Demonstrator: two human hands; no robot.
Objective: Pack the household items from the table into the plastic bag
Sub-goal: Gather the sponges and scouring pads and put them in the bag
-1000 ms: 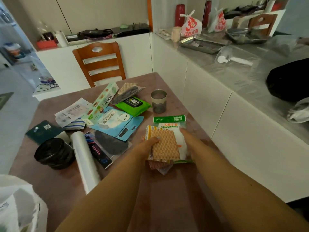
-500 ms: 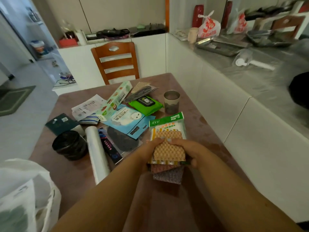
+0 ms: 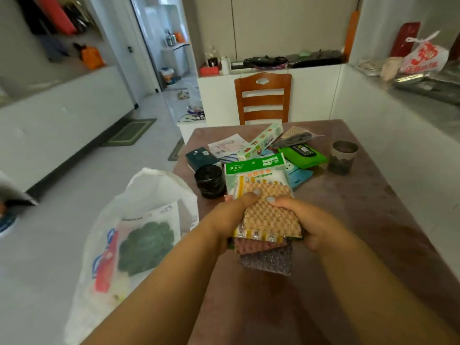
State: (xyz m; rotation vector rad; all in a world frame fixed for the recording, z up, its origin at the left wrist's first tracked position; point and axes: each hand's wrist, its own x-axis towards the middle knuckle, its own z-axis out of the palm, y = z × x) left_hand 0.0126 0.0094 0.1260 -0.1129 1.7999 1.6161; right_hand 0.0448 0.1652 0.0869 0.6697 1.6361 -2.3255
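Hands meet at the centre of the head view, both closed around one stack of scouring cloths (image 3: 267, 215). The left hand (image 3: 230, 220) grips the stack's left edge with its thumb laid across the top, and the right hand (image 3: 307, 221) grips the right edge the same way, the two thumbs nearly touching. The stack is held above the pinkish-brown surface (image 3: 368, 220): an orange waffle-textured cloth lies uppermost, a green-headed packet rises behind it, and pink and grey cloths hang out below.

Left of the hands, in the lower left of the frame, a white plastic bag (image 3: 139, 235) stands open beside the surface's edge, with a green print and red and blue marks showing on its side.

Above the hands, more items lie on the surface: a black roll (image 3: 210, 181), a dark green box (image 3: 201, 158), a long pale-green carton (image 3: 263, 140), a bright green wipes pack (image 3: 302, 155) and a metal cup (image 3: 343, 156) toward the right. A wooden chair (image 3: 262, 98) stands behind the surface.
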